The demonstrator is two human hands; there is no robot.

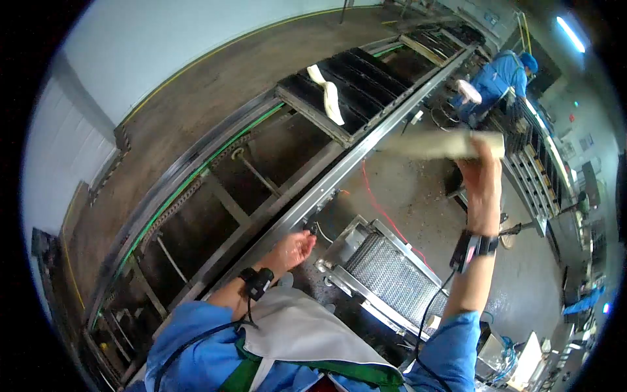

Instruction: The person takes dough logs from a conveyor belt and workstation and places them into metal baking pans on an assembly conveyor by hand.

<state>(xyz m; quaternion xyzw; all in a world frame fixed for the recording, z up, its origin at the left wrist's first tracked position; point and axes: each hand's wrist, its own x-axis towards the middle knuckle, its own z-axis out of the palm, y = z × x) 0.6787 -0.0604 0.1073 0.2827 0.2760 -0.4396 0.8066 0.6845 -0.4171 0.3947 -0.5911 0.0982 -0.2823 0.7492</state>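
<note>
My right hand (482,171) is raised at the right, fingers closed around one end of a long cream-coloured strip (436,145). The strip stretches out to the left and is smeared by motion, so its kind is unclear. My left hand (294,252) is low beside the metal rail of the conveyor, with fingers loosely curled and apart and nothing visible in them. Close to its fingertips is a small dark fitting (313,228) on the rail. A similar cream strip (327,95), bent and limp, lies across the black slats (366,78) of the conveyor.
The conveyor frame (261,222) runs diagonally on my left, with open gaps and a chain. Before me stands a low metal mesh belt unit (385,264). A red cable (379,206) crosses the floor. A co-worker in blue (493,85) bends over a rack (532,179).
</note>
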